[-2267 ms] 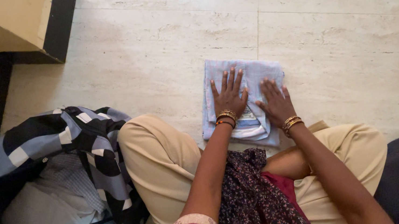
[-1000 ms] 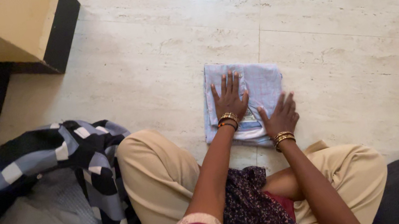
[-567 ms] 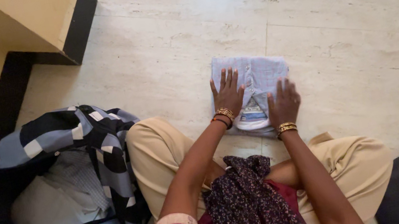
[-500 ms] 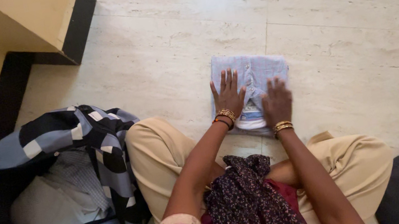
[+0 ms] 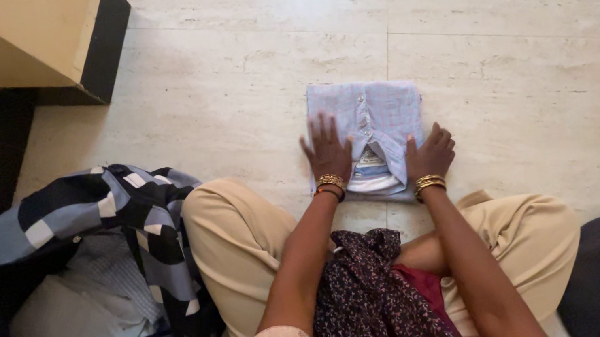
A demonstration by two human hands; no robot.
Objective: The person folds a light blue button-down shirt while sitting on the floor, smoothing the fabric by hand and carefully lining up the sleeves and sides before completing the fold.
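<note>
A pale stone floor (image 5: 504, 17) fills the room, and a checked blue-black bag (image 5: 85, 256) gapes at the person's left, its near end cut off. A folded light-blue shirt (image 5: 377, 118) lies before the knees. The left hand (image 5: 328, 151) presses it flat with fingers apart; the right hand (image 5: 431, 155) curls at its edge, fingertips hidden, so I cannot tell its grip.

Folded shirt (image 5: 377, 118) on floor (image 5: 538, 28) ahead — bag (image 5: 91, 287) lies left.
</note>
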